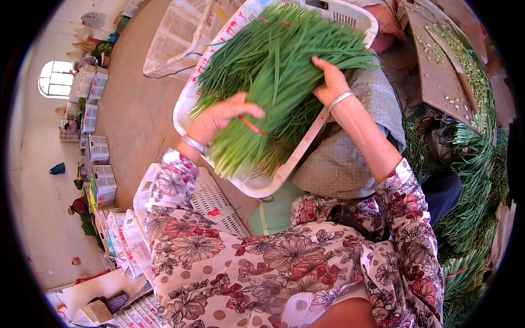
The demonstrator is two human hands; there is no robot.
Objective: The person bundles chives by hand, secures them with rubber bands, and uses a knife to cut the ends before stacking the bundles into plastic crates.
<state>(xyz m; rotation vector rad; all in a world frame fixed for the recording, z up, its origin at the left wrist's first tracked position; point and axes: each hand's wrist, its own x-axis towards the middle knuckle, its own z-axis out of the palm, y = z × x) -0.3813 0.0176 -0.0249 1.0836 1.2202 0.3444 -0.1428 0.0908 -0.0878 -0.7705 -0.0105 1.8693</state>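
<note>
A bundle of garlic chives [279, 90] with a red band near its pale stem ends lies slantwise between my two hands, over a white plastic crate [179, 109]. My left hand [227, 113] grips it beside the band, thumb across the stems; its other fingers are hidden. Toward the leafy end, my right hand [330, 82] holds the bundle from the right side, thumb on top. More banded chives [235, 68] fill the crate underneath. The stem ends look slightly smeared by motion.
Another pale crate [178, 38] stands beyond on the brown floor. A grey woven cloth [333, 169] lies over my lap, right of the crate. Loose chives [465, 213] are heaped at the right, below a board [437, 71] with trimmings. Crates [104, 183] line the left wall.
</note>
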